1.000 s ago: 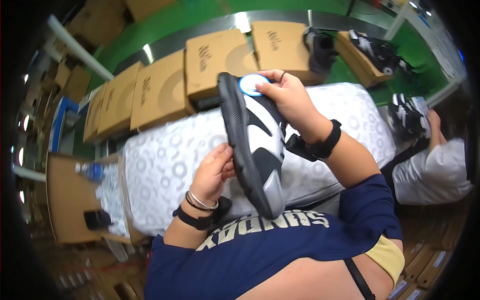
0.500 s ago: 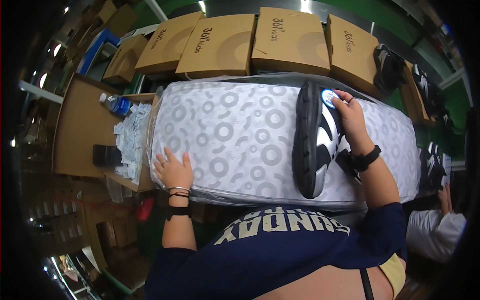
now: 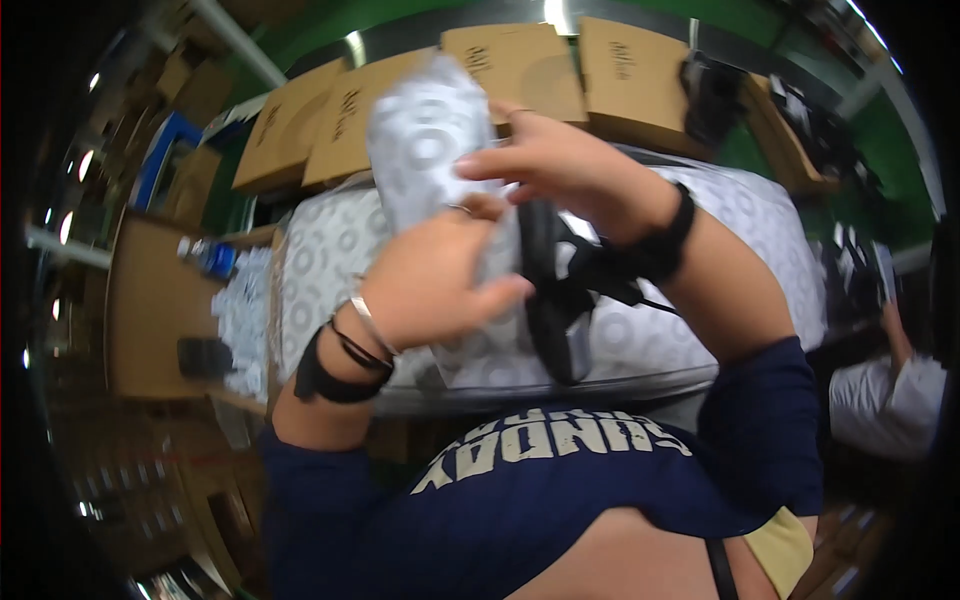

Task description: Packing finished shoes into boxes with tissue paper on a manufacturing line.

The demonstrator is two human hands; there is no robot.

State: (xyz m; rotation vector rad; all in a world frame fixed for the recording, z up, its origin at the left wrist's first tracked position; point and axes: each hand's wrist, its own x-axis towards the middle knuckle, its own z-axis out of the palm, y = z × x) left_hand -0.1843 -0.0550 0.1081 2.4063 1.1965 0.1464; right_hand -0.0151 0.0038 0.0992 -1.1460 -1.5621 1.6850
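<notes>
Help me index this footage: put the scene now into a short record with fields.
Left hand: at the raised patterned sheet; grip blurred
Right hand: close to the same sheet; contact unclear
Shoe: black and silver, partly hidden, seen against the patterned stack
Cardboard boxes: row beyond the stack
Open box: at left, with pale slips and a bottle
Other person's hand: far right

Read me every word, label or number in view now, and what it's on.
Navy shirt: large pale lettering, legible, but I don't copy out wording.
Cardboard boxes: dark print, blurred.
Bottle: label too small to read.
White slips: no print readable.
Patterned paper: grey rings, no words readable.
Shoe: none readable.
</notes>
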